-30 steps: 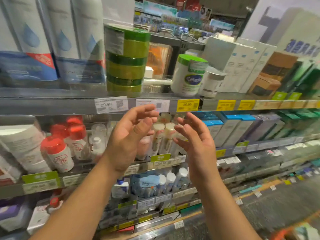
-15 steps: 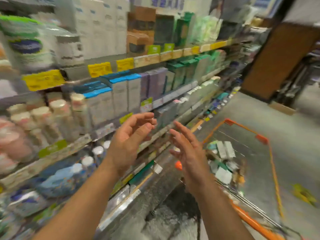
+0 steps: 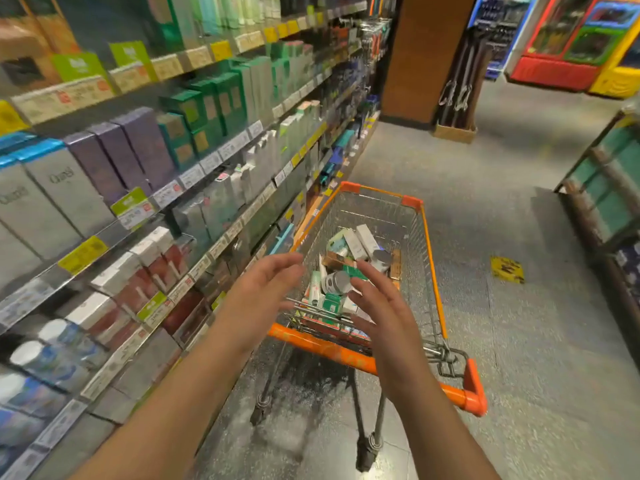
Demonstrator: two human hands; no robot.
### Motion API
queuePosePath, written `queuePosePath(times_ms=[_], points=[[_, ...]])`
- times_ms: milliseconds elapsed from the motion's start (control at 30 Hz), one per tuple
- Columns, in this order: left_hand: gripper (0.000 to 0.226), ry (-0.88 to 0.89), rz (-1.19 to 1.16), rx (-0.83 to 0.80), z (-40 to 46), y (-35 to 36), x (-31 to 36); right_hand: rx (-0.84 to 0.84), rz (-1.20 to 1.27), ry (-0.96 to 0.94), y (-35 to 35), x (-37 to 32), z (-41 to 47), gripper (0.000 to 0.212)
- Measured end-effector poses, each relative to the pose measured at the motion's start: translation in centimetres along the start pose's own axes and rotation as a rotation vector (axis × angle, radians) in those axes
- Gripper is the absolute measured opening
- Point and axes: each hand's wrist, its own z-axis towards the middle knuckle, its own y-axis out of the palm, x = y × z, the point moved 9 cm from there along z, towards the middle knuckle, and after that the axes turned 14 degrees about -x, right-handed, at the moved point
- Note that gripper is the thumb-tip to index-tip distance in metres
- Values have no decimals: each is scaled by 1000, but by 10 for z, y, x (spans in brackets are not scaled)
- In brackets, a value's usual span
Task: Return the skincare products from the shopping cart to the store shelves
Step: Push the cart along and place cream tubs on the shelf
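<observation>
Both your hands are empty, fingers loosely spread: left hand [image 3: 258,299], right hand [image 3: 384,313], above the orange handle of the shopping cart [image 3: 424,237]. The skincare products [image 3: 341,271] lie heaped in its basket at 12 o'clock. Store shelves [image 3: 194,174] run from 9 to 11 o'clock; grey boxes [image 3: 65,188] carry blurred lettering you cannot read for sure.
</observation>
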Motion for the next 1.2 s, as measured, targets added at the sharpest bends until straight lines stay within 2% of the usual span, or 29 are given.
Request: queuePosePath(times_ms=[100, 467, 567, 800, 933, 1000, 1200], points=[[18, -66, -5, 2, 23, 5, -11, 56, 28, 35, -19, 9, 4, 26], [11, -195, -118, -85, 138, -5, -53, 287, 17, 123, -73, 26, 72, 29], [17, -236, -116, -97, 170, -17, -63, 333, -21, 162, -83, 29, 98, 28], [11, -353, -82, -178, 233, -14, -95, 447, -62, 239, -115, 55, 139, 29], [9, -424, -60, -228, 259, 0, -110, 434, -197, 329, -141, 74, 162, 39], [15, -456, -45, -257, 272, 8, -120, 407, -289, 408, -156, 92, 177, 48], [17, -593, 2, -260, 304, 28, -163, 194, -618, 562, -193, 160, 242, 65]])
